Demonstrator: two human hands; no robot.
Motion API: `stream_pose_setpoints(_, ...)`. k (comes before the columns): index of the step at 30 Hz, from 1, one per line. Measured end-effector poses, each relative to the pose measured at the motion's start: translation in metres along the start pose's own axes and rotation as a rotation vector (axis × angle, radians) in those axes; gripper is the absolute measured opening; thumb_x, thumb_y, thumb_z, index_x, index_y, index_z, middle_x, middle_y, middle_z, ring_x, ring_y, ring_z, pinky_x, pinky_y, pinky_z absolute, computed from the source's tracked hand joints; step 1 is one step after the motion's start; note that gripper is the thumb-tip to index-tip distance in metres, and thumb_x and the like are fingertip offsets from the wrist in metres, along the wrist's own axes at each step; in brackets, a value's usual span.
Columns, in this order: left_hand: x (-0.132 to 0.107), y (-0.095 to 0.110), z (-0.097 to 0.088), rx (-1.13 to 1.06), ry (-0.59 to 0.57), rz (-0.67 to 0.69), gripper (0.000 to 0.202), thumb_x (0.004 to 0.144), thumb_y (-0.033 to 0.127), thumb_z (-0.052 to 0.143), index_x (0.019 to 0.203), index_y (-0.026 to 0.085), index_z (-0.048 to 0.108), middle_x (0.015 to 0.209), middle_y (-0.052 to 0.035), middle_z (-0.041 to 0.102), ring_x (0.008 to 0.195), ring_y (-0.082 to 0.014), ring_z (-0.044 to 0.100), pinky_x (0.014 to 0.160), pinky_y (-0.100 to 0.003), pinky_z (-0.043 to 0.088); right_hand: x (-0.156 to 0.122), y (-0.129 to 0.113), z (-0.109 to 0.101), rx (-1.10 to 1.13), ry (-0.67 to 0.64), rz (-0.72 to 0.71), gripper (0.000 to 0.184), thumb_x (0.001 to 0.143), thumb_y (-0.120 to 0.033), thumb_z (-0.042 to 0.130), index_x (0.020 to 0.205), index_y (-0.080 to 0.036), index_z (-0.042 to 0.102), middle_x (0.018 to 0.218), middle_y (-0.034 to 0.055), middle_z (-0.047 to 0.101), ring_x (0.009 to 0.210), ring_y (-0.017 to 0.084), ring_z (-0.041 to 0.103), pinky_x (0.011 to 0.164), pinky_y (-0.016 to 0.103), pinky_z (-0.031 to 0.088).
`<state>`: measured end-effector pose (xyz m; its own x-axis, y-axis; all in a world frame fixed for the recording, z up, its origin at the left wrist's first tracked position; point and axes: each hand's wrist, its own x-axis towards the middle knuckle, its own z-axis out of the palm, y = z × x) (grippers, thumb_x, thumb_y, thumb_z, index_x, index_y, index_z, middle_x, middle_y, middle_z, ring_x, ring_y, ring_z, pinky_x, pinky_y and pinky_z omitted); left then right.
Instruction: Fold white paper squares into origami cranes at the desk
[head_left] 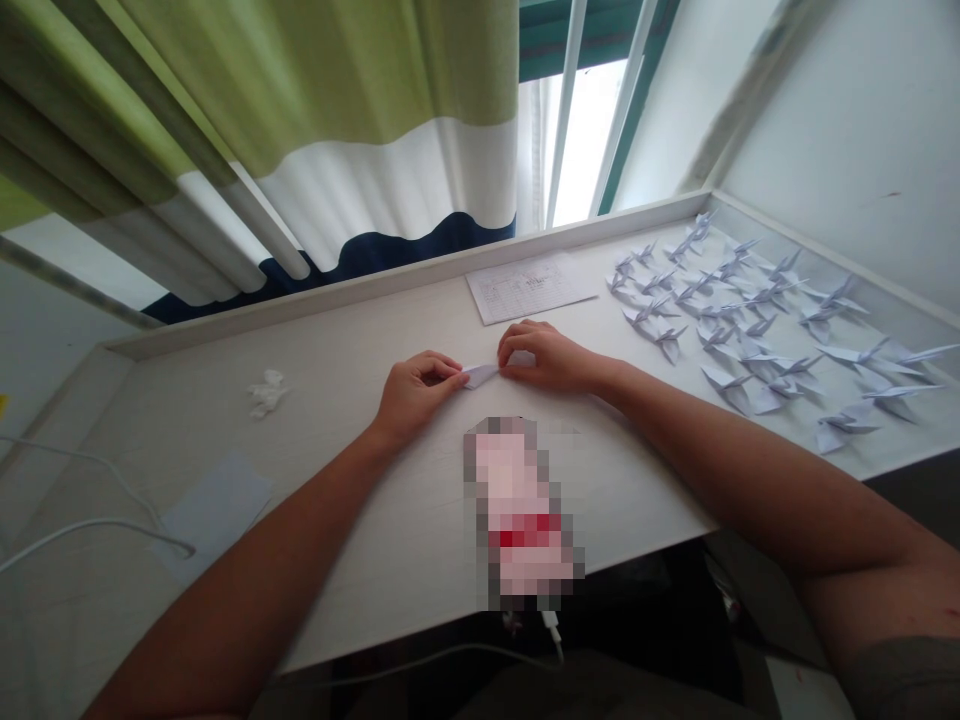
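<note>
My left hand [416,392] and my right hand [544,357] meet in the middle of the white table [360,330]. Both pinch a small folded piece of pale paper [481,374] that lies flat between them. My left fingers are curled onto its left end. My right fingers press down on its right end and cover part of it. Several folded paper cranes [750,320] in the same pale paper are spread over the right part of the table.
A printed sheet [529,286] lies beyond my hands near the table's raised back rim. A crumpled white scrap [267,392] lies at the left. A flat pale sheet [214,508] and white cables [90,525] are at the near left. A blurred-out object [521,525] sits at the front edge. Curtains [300,130] hang behind.
</note>
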<state>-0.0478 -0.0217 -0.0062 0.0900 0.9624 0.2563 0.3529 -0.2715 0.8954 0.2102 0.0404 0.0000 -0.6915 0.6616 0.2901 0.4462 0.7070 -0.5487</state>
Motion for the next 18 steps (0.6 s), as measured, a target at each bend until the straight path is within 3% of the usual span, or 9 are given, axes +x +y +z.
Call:
stream_pose_setpoints(4, 0.000, -0.001, -0.001, -0.015, 0.086, 0.035, 0.017, 0.077, 0.036, 0.091, 0.075, 0.021, 0.082, 0.094, -0.0077, 0.080, 0.087, -0.0209, 0.074, 0.082, -0.035, 0.060, -0.001, -0.004, 0.003, 0.242, 0.090, 0.117, 0.018, 0.088, -0.022, 0.070, 0.106, -0.017, 0.074, 0.106, 0.0108, 0.078, 0.099, 0.025, 0.071, 0.094, 0.043, 0.054)
stream_pose_setpoints(8, -0.003, 0.006, 0.003, -0.021, 0.173, 0.150, 0.014, 0.080, 0.034, 0.090, 0.079, 0.022, 0.083, 0.095, -0.0073, 0.079, 0.093, -0.0222, 0.076, 0.087, -0.038, 0.061, 0.003, -0.019, 0.014, 0.700, 0.129, 0.231, 0.037, 0.087, -0.034, 0.081, 0.118, -0.018, 0.070, 0.098, 0.0080, 0.081, 0.093, 0.022, 0.077, 0.089, 0.039, 0.061)
stream_pose_setpoints(11, -0.008, 0.012, 0.012, -0.005, 0.208, 0.295, 0.008, 0.084, 0.029, 0.088, 0.082, 0.023, 0.083, 0.094, -0.0058, 0.079, 0.094, -0.0213, 0.076, 0.088, -0.039, 0.062, 0.006, -0.037, 0.023, 0.934, 0.184, 0.323, 0.044, 0.087, -0.049, 0.084, 0.114, -0.017, 0.071, 0.088, 0.0064, 0.080, 0.086, 0.021, 0.079, 0.082, 0.036, 0.066)
stream_pose_setpoints(14, -0.013, 0.017, 0.019, 0.005, 0.215, 0.417, 0.006, 0.085, 0.026, 0.087, 0.083, 0.024, 0.082, 0.095, -0.0047, 0.078, 0.094, -0.0203, 0.077, 0.088, -0.038, 0.063, 0.008, -0.052, 0.026, 1.054, 0.223, 0.370, 0.048, 0.081, -0.057, 0.088, 0.105, -0.017, 0.075, 0.092, 0.0061, 0.081, 0.083, 0.018, 0.079, 0.083, 0.034, 0.068)
stream_pose_setpoints(18, -0.016, 0.020, 0.020, 0.020, 0.198, 0.418, 0.010, 0.086, 0.030, 0.086, 0.082, 0.024, 0.081, 0.096, -0.0046, 0.078, 0.095, -0.0209, 0.076, 0.090, -0.040, 0.063, 0.007, -0.056, 0.026, 1.050, 0.250, 0.313, 0.049, 0.079, -0.060, 0.088, 0.094, -0.015, 0.078, 0.088, 0.0074, 0.081, 0.079, 0.018, 0.078, 0.075, 0.032, 0.068)
